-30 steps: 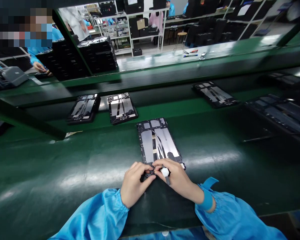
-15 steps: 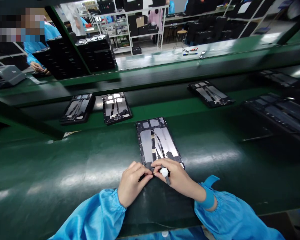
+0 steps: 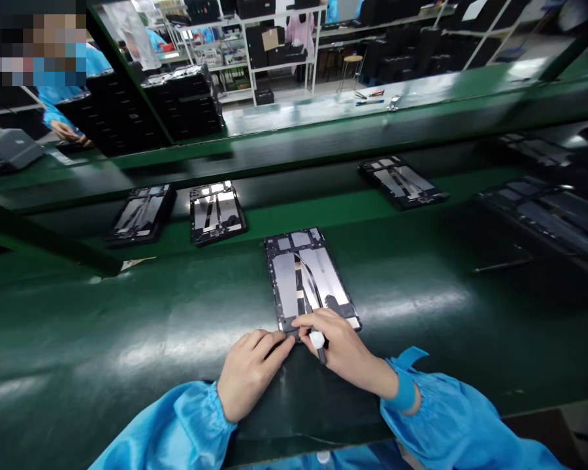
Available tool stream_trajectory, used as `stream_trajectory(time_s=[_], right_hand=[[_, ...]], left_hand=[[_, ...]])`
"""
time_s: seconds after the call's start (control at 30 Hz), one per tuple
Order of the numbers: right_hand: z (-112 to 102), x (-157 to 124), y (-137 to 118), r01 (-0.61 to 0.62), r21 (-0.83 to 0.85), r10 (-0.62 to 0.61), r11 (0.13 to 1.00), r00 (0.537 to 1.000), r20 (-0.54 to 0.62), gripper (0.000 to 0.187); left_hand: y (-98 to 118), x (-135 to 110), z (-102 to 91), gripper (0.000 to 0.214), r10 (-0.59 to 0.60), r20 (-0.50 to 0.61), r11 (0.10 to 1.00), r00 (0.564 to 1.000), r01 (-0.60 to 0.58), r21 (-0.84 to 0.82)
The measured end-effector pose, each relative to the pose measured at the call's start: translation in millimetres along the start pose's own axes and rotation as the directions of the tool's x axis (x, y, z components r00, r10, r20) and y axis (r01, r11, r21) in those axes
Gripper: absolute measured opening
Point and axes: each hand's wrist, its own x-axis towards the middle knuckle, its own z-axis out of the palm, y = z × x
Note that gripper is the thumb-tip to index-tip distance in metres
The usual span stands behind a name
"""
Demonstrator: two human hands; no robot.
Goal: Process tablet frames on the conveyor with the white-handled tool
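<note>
An opened tablet point(image 3: 284, 281) lies on the dark green work surface before me, its silver plates, black frame and flat cables exposed. At its near edge, my left hand point(image 3: 249, 373) is closed, thumb and fingertips pressed against the lower left rim. My right hand point(image 3: 345, 352) is closed beside it, holding a grey pen-like tool point(image 3: 317, 341) with a white rounded part. The thumb and index finger of that hand meet at the same edge. Whether something small sits between the fingertips of the two hands is hidden.
Beyond the work surface, a green belt point(image 3: 294, 215) carries more opened tablets, including one at the left point(image 3: 218, 212) and one at the right point(image 3: 404, 183). A green post point(image 3: 49, 238) slants in from the left. Black stacked trays point(image 3: 181, 104) and a co-worker's hands point(image 3: 66, 130) are farther back.
My left hand has drawn slightly left and its fingers have flattened against the tablet's edge. The right hand has shifted slightly left with the tool. Tablets on the belt have moved left.
</note>
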Motion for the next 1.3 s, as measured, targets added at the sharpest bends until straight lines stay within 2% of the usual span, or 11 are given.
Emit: stream_trajectory(time_s=[0.2,0.4,0.53,0.6,0.73,0.9,1.13,1.3], right_hand=[[-4.3,-0.5,-2.7,-0.04,0.018,0.039,0.999,0.999,0.025,0.032],[-6.8,0.1,-0.1,-0.015,-0.087,0.022,0.996,0.996,0.086,0.042],[-18.1,-2.2,-7.0,-0.015,-0.013,0.016,1.0,1.0,0.027,0.025],[-26.1,-7.1,-12.5,-0.03,0.054,0.029,0.998,1.0,0.004,0.024],[-32.0,-19.7,-16.5,-0.101,0.152,0.101,0.983,0.995,0.012,0.031],[-20.7,-26.9,-8.8,-0.285,0.298,0.279,0.911,0.958,0.066,0.021],[-21.9,-27.7,-7.2,-0.287,0.242,0.281,0.927,0.958,0.062,0.016],[-31.7,-31.9,1.6,-0.375,0.249,0.377,0.893,0.925,0.038,0.016]], left_hand=[[-8.4,-5.6,1.7,0.034,0.088,0.014,0.995,0.996,-0.089,0.035],[-7.6,-4.9,5.7,0.038,0.104,0.004,0.992,0.995,-0.104,0.071],[-2.7,-4.8,8.1,0.039,0.058,0.047,0.996,0.997,-0.061,0.066],[0.3,-4.9,9.2,0.038,0.028,0.055,0.998,0.998,-0.031,0.052],[3.7,-5.2,12.0,0.035,-0.008,0.037,1.0,0.999,0.008,0.014],[3.1,-6.9,14.5,0.033,-0.024,0.056,1.0,0.998,0.025,-0.016],[2.4,-6.7,14.1,0.034,-0.027,0.054,1.0,0.998,0.028,-0.014],[2.1,-7.3,15.6,0.034,-0.027,0.052,1.0,0.998,0.028,-0.009]])
